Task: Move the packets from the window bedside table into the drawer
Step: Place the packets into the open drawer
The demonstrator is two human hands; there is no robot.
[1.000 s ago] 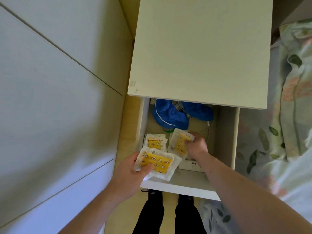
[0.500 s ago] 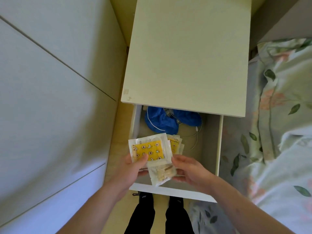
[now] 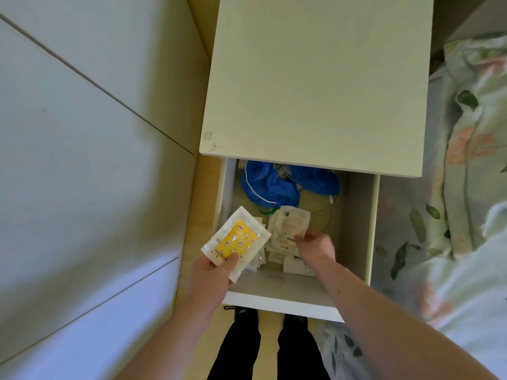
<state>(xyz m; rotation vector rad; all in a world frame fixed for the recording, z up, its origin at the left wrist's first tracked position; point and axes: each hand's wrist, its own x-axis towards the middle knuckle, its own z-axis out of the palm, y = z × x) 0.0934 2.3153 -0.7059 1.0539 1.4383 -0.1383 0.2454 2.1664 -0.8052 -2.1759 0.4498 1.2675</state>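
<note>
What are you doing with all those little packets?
A person is standing over the open drawer of a bedside table, putting packets away. The left hand holds a yellow packet above the drawer's left side. The right hand pinches a pale packet down inside the drawer, over other packets lying there. A blue cloth and a white cable sit at the back.

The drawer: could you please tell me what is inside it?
Inside the drawer: blue cloth at the back, a white cable, and pale packets that the right hand touches. What lies under the cloth and packets is hidden.
</note>
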